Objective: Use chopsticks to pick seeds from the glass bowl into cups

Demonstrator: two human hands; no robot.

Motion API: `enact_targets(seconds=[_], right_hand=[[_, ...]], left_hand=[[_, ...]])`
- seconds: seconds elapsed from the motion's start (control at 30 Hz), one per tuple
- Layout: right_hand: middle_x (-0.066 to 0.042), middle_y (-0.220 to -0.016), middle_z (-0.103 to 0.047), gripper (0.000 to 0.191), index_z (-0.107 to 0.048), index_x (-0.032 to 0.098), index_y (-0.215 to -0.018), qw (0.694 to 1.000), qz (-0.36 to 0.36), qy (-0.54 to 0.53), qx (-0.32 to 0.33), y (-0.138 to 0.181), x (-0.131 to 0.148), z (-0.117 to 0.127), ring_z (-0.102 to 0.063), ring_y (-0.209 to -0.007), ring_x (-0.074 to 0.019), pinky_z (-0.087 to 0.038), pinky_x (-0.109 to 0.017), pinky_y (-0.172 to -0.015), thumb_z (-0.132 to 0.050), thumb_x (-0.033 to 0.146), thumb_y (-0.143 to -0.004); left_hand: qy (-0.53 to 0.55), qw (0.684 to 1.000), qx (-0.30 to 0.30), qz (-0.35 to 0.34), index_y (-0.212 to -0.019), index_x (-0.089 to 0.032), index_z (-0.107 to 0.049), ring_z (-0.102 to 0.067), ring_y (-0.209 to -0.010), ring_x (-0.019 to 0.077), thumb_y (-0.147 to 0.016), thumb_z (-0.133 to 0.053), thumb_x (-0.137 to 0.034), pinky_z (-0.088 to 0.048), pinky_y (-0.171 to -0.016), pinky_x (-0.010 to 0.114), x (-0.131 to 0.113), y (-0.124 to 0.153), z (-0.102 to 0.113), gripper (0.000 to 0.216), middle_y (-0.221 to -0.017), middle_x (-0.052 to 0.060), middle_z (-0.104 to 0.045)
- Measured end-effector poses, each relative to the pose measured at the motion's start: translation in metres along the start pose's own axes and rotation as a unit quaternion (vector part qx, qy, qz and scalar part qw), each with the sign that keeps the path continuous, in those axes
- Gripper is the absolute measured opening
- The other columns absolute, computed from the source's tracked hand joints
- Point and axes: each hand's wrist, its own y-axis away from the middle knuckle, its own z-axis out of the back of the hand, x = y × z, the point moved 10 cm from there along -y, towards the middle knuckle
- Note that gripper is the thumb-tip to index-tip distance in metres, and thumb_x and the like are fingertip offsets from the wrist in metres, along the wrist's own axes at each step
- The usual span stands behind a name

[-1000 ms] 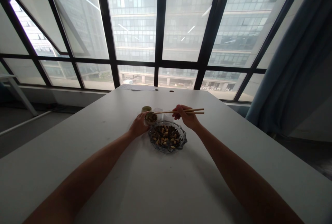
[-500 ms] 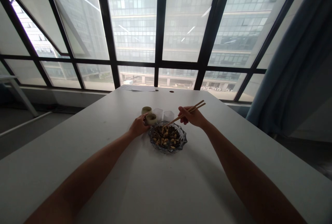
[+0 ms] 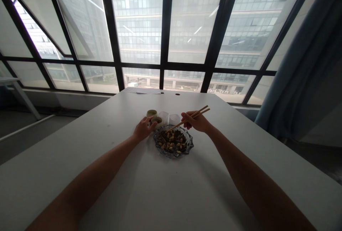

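Observation:
A clear, scalloped glass bowl holds a mix of pale nuts, some looking like pistachios, and dark seeds. My right hand is closed around a pair of wooden chopsticks, whose tips reach into the far left of the bowl. At the bowl's left rim, my left hand grips a small pale-green cup, thumb on the near side and fingers over the far side. Behind it stands a second greenish cup. Two clear plastic cups stand beyond the bowl.
Everything stands on a long white table. Papers lie at its far end, close to two cable holes. Large dark-framed windows rise behind it. A blue curtain hangs on the right, and another table is at the left.
The chopstick tips have shifted slightly left and down in the bowl. My left thumb has moved right across the front of the small cup. The bowl stays in place.

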Motion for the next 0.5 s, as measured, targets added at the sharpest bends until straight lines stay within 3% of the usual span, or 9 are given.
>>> enact_targets(seconds=[0.13, 0.33, 0.5], right_hand=[[-0.005, -0.051, -0.066, 0.068, -0.067, 0.015, -0.067, 1.000, -0.002, -0.006, -0.002, 0.000, 0.001, -0.002, -0.059, -0.040, -0.0118, -0.045, -0.020, -0.037, -0.064, 0.083, -0.070], [-0.005, -0.047, -0.064, 0.071, -0.066, 0.015, -0.066, 0.999, -0.007, -0.018, -0.046, 0.001, 0.002, 0.011, -0.056, -0.035, -0.0117, -0.043, -0.021, -0.034, -0.062, 0.086, -0.068], [-0.005, -0.047, -0.064, 0.071, -0.067, 0.015, -0.065, 0.998, -0.005, -0.018, -0.062, 0.001, 0.003, 0.020, -0.056, -0.036, -0.0121, -0.043, -0.022, -0.034, -0.063, 0.086, -0.068]], left_hand=[[-0.011, 1.000, -0.001, 0.003, -0.128, -0.019, -0.065, -0.066, -0.085, 0.0194, -0.093, -0.057, -0.051, -0.054, -0.079, 0.032, 0.002, 0.000, -0.002, 0.048, -0.109, 0.009, -0.068], [-0.071, 0.997, -0.026, -0.002, -0.125, -0.025, -0.067, -0.062, -0.111, 0.0257, -0.093, -0.057, -0.050, -0.048, -0.097, 0.040, 0.003, 0.001, -0.001, 0.042, -0.113, 0.008, -0.068], [-0.088, 0.996, -0.019, 0.014, -0.126, -0.024, -0.066, -0.060, -0.113, 0.0276, -0.092, -0.056, -0.053, -0.048, -0.096, 0.042, 0.005, 0.002, -0.003, 0.046, -0.115, 0.010, -0.067]])
